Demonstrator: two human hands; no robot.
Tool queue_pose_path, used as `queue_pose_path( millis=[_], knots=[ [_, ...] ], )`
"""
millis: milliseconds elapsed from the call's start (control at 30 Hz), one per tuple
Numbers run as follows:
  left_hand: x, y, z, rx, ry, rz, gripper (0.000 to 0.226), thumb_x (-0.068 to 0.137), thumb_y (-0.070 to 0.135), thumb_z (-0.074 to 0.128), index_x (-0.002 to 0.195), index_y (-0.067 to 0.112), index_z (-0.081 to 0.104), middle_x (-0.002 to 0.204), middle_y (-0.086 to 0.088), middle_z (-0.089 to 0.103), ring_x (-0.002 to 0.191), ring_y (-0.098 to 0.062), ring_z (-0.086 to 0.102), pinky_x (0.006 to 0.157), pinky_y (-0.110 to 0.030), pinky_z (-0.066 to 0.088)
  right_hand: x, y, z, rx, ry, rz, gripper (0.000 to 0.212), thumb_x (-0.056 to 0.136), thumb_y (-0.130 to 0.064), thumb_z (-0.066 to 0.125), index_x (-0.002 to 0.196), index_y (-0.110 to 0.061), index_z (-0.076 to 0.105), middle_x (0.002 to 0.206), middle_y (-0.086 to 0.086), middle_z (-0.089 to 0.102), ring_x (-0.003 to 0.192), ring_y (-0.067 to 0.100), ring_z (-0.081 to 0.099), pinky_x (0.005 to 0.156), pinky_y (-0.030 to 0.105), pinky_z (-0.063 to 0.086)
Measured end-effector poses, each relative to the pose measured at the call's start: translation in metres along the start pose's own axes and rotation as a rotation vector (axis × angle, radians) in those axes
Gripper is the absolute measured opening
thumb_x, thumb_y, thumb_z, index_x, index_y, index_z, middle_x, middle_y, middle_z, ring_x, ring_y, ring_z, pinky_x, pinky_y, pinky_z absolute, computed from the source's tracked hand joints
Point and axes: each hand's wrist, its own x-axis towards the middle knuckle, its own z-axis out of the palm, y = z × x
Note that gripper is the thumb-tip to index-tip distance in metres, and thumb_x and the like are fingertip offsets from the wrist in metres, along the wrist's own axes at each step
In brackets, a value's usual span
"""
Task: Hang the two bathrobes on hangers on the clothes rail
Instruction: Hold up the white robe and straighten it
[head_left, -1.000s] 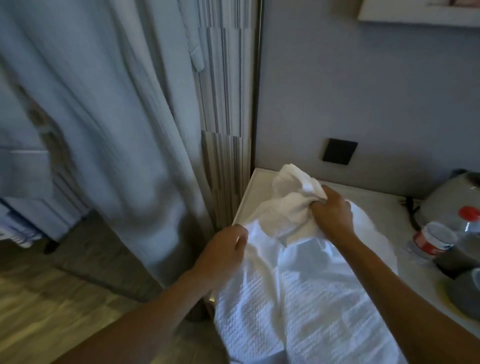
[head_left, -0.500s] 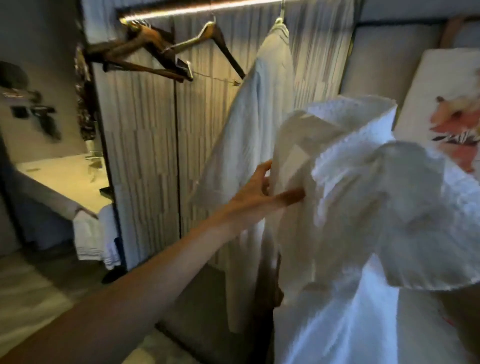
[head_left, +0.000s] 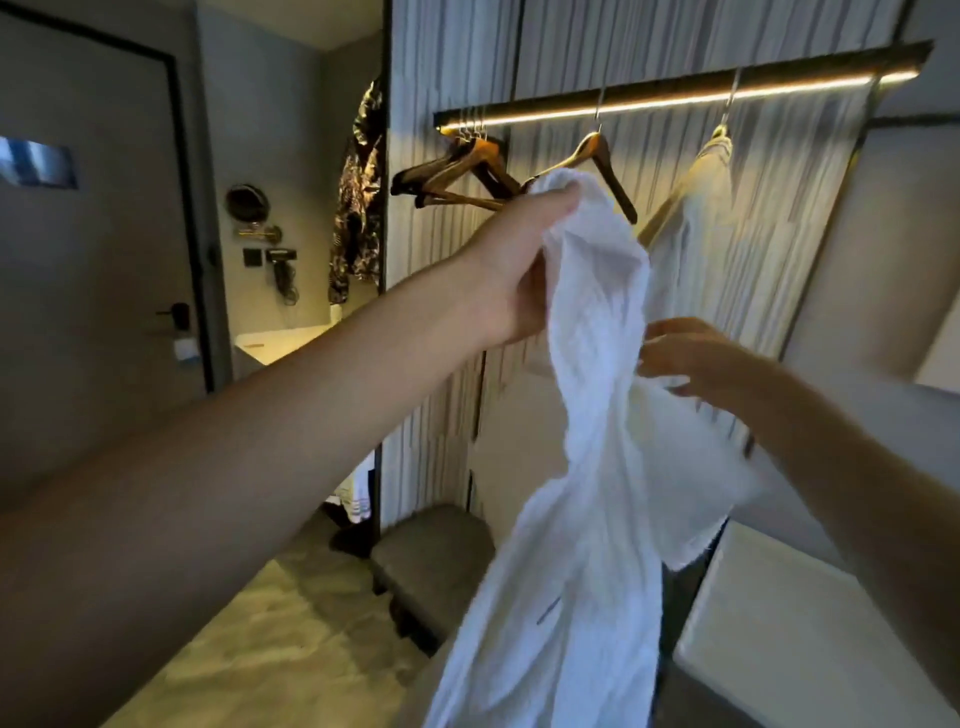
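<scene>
The left hand (head_left: 511, 270) is raised and clenched on the top of a white bathrobe (head_left: 587, 467), which hangs down from that grip. The right hand (head_left: 685, 358), blurred, has its fingers spread loosely against the cloth lower down; whether it grips is unclear. Beyond, an empty hanger (head_left: 592, 166) and a second bathrobe (head_left: 701, 218) hang on the lit rail (head_left: 675, 96).
</scene>
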Motion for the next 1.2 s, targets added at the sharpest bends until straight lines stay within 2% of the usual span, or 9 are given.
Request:
queue_pose_path(
  millis=[167, 267, 367, 533, 633, 767, 900, 1067, 1200],
  knots=[
    [0.038, -0.007, 0.008, 0.022, 0.197, 0.019, 0.013, 0.099, 0.023, 0.046, 0.098, 0.014, 0.055, 0.080, -0.007, 0.059, 0.072, -0.021, 0.061, 0.052, -0.022, 0.053, -0.047, -0.043, 0.046, 0.143, 0.513, -0.444, 0.025, 0.084, -0.028, 0.041, 0.087, -0.013, 0.061, 0.084, 0.014, 0.066, 0.070, 0.024, 0.060, 0.062, 0.038, 0.047],
    [0.058, -0.002, 0.000, 0.093, 0.274, 0.019, 0.017, 0.101, 0.026, 0.047, 0.099, 0.015, 0.060, 0.086, -0.008, 0.063, 0.076, -0.021, 0.064, 0.063, -0.027, 0.052, -0.096, -0.042, 0.093, -0.026, 0.314, -0.666, 0.035, 0.088, -0.045, 0.050, 0.092, -0.011, 0.057, 0.078, 0.007, 0.064, 0.069, 0.019, 0.062, 0.056, 0.033, 0.049],
    [0.062, 0.018, -0.019, 0.106, 0.275, 0.098, 0.031, 0.101, 0.021, 0.043, 0.074, 0.019, 0.057, 0.087, -0.005, 0.056, 0.079, -0.017, 0.064, 0.074, -0.026, 0.054, -0.101, -0.005, 0.132, -0.269, 0.119, -0.426, 0.047, 0.083, -0.042, 0.069, 0.116, -0.016, 0.048, 0.096, -0.004, 0.061, 0.085, 0.017, 0.064, 0.060, 0.022, 0.047],
    [0.035, 0.066, -0.070, 1.021, 0.672, 0.500, 0.044, 0.102, 0.039, 0.041, 0.113, 0.006, 0.066, 0.113, -0.015, 0.067, 0.109, -0.029, 0.063, 0.081, -0.024, 0.043, -0.079, 0.034, 0.170, -0.263, -0.121, -0.040, 0.048, 0.095, -0.044, 0.055, 0.105, 0.001, 0.069, 0.106, 0.020, 0.072, 0.088, 0.032, 0.068, 0.085, 0.047, 0.058],
    [0.008, 0.074, -0.153, 1.514, 0.702, 0.640, 0.062, 0.100, 0.057, 0.030, 0.083, 0.004, 0.057, 0.085, -0.015, 0.062, 0.090, -0.034, 0.062, 0.074, -0.030, 0.039, -0.065, -0.011, 0.144, -0.347, 0.070, -0.190, 0.047, 0.096, -0.047, 0.051, 0.069, -0.010, 0.063, 0.077, 0.017, 0.068, 0.071, 0.033, 0.066, 0.064, 0.041, 0.055],
    [-0.022, 0.063, -0.256, 2.211, 0.585, 0.419, 0.093, 0.082, 0.084, 0.027, 0.153, 0.024, 0.021, 0.160, -0.012, 0.029, 0.146, -0.032, 0.031, 0.113, -0.071, 0.019, -0.067, -0.095, 0.100, -0.462, 0.255, -0.506, 0.052, 0.095, -0.047, 0.052, 0.077, 0.000, 0.067, 0.073, 0.021, 0.065, 0.073, 0.039, 0.066, 0.063, 0.042, 0.054],
    [-0.015, 0.055, -0.250, 1.687, 0.857, 0.517, 0.097, 0.076, 0.077, 0.049, 0.152, 0.027, 0.013, 0.164, -0.007, 0.019, 0.150, -0.029, 0.022, 0.111, -0.068, 0.027, -0.089, -0.172, 0.103, -0.569, 0.329, -0.752, 0.038, 0.100, -0.039, 0.047, 0.089, -0.008, 0.064, 0.081, 0.017, 0.055, 0.075, 0.026, 0.053, 0.063, 0.029, 0.034],
    [-0.007, 0.081, -0.204, 1.339, 1.228, 0.935, 0.074, 0.065, 0.050, 0.072, 0.123, 0.012, 0.047, 0.130, -0.010, 0.047, 0.117, -0.031, 0.052, 0.095, -0.040, 0.044, -0.072, -0.187, 0.107, -0.015, 0.289, -0.497, 0.047, 0.099, -0.049, 0.041, 0.118, -0.011, 0.061, 0.091, -0.002, 0.061, 0.078, 0.011, 0.062, 0.057, 0.017, 0.045],
    [0.022, 0.076, -0.215, 1.310, 0.663, 0.488, 0.014, 0.076, 0.024, 0.061, 0.086, 0.013, 0.063, 0.091, -0.005, 0.060, 0.090, -0.026, 0.059, 0.065, -0.031, 0.040, -0.066, -0.159, 0.105, -0.206, 0.194, -0.738, 0.048, 0.097, -0.049, 0.046, 0.099, -0.007, 0.070, 0.081, 0.006, 0.066, 0.073, 0.020, 0.063, 0.068, 0.030, 0.049]
  ],
)
